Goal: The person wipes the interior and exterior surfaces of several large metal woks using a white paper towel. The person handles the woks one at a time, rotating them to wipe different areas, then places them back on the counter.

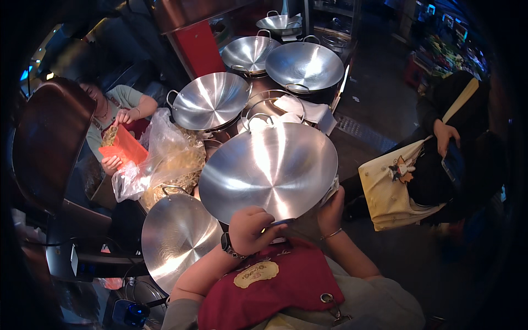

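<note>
A large shiny steel wok is tilted in front of me, its bright inside facing up. My left hand, with a watch at the wrist, grips the loop handle at the wok's near rim. At the right rim, my right hand holds a pale cloth against the outside of the wok. The wok's wall hides the fingertips of that hand. To the left of my left forearm rests a second steel wok, tilted, with a loop handle at its far side.
Several more woks stand beyond, near a metal ring stand and white cloths. A co-worker at left holds an orange paper bag beside a plastic bag. At right, a person carries a cream tote bag.
</note>
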`<state>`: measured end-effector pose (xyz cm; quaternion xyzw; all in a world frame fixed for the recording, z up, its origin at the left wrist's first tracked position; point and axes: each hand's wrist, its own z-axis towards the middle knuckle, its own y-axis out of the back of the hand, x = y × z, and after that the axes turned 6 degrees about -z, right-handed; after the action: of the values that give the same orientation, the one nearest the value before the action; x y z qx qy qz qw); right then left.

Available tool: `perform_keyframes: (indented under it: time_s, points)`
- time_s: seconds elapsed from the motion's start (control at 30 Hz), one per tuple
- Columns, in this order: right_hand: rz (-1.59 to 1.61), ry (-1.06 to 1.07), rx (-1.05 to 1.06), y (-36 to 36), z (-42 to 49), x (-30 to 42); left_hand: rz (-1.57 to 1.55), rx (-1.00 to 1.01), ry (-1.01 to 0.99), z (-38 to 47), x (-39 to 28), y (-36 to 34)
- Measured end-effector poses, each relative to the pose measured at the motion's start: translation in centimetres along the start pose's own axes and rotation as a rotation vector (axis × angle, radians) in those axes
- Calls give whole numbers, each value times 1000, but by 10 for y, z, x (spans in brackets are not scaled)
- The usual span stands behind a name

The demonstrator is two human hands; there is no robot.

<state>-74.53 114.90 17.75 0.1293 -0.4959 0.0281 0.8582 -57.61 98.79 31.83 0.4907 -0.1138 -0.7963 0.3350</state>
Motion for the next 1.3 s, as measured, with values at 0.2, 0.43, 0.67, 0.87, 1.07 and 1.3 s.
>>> perform_keyframes:
  time_s: [0.2, 0.43, 0.67, 0.87, 1.07, 1.3]
  points:
    - [-355, -74, -65, 6, 70, 25, -147, -314, 92, 15, -8, 16]
    - [-233, 316, -129, -10, 60, 90, -858, -486, 170, 32, -17, 50]
    - [-511, 499, -7, -18, 94, 110, -799, -376, 88, 39, -49, 48]
    - [1062, -563, 196, -67, 151, 24, -809, -374, -38, 42, -62, 80]
    - [1446, -656, 76, -141, 55, 54, -977, -399, -145, 53, -59, 85]
    - [1327, -87, 20, -72, 181, 88, -638, -242, -273, 57, -69, 72]
